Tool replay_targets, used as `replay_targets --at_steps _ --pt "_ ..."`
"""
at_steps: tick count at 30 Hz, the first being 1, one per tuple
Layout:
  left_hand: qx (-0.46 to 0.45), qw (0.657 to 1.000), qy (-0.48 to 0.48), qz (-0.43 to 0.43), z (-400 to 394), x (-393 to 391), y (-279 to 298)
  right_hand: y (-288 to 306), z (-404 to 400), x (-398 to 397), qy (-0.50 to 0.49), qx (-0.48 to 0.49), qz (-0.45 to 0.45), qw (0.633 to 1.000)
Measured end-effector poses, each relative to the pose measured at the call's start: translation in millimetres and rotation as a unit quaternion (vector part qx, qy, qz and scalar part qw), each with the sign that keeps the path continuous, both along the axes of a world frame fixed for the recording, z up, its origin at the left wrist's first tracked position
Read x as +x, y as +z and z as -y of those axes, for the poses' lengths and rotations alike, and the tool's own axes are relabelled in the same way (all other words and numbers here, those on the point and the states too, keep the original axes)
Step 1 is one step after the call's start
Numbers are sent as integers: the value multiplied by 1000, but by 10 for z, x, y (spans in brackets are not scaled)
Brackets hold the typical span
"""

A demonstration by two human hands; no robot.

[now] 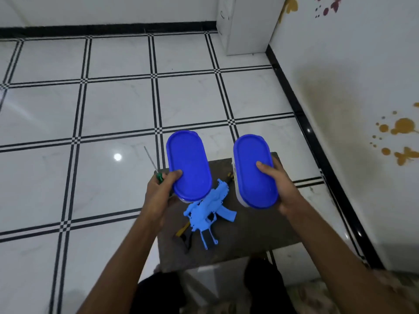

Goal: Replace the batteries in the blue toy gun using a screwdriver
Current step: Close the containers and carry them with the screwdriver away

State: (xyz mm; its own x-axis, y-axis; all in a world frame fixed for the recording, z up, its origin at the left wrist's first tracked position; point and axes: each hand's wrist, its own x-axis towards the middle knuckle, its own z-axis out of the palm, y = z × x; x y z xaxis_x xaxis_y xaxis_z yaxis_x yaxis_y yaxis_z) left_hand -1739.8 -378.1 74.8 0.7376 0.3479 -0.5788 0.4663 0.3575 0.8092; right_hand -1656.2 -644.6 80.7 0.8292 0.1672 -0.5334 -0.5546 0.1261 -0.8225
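The blue toy gun [209, 213] lies on a small dark table [260, 225] between my arms. My left hand [159, 192] grips an oval container with a blue lid [188, 165], thumb on the lid, and also holds a green-handled screwdriver [152, 163] whose shaft points up and away. My right hand [280, 183] grips a second oval container with a blue lid [254, 171], thumb on top. Both containers are held above the table, on either side of the gun.
Yellow-and-black pliers [184, 234] lie partly under the gun on the table's left. A small yellow-black thing [230, 176] shows between the containers. White tiled floor [90, 109] spreads ahead and left; a wall [351, 87] runs close on the right.
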Motion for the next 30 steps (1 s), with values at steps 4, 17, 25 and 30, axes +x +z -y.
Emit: replay_targets --at_steps 4,17,25,30 --pt "-1 999 -29 -15 -271 -290 632 639 -245 -324 -3 -5 2 1000" --pt "-9 996 -79 -27 -616 -250 1340 1255 -624 -460 -77 -8 23 997" --pt "-1 995 -102 -12 -1417 -66 1283 1366 -1392 -400 -112 -4 27 993" --pt "0 991 -131 -8 -2372 77 1133 1199 -2318 -347 -144 -14 41 989"
